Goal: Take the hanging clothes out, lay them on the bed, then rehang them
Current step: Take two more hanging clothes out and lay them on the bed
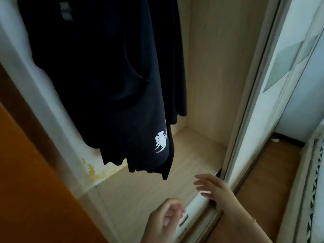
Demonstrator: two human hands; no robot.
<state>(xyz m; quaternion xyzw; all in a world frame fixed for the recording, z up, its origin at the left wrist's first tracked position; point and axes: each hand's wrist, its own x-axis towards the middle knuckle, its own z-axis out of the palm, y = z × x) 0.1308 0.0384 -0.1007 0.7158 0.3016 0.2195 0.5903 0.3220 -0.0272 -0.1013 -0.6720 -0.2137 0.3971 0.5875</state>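
Observation:
Dark navy clothes (105, 76) hang in the open wardrobe, filling the upper left; their hangers are out of view. The front garment carries a white print (161, 141) near its hem. A second dark garment (173, 67) hangs behind it. My left hand (164, 220) is low in the middle, fingers loosely curled, holding nothing. My right hand (210, 188) is just right of it with fingers stretched out, below the hems and touching no cloth. Both hands are blurred.
The wardrobe has a pale wooden floor (143, 190) and back wall (219, 58). A white sliding door frame (249, 102) stands on the right. An orange-brown panel (26, 181) is on the left. A bed edge (312, 172) shows far right above a wooden floor.

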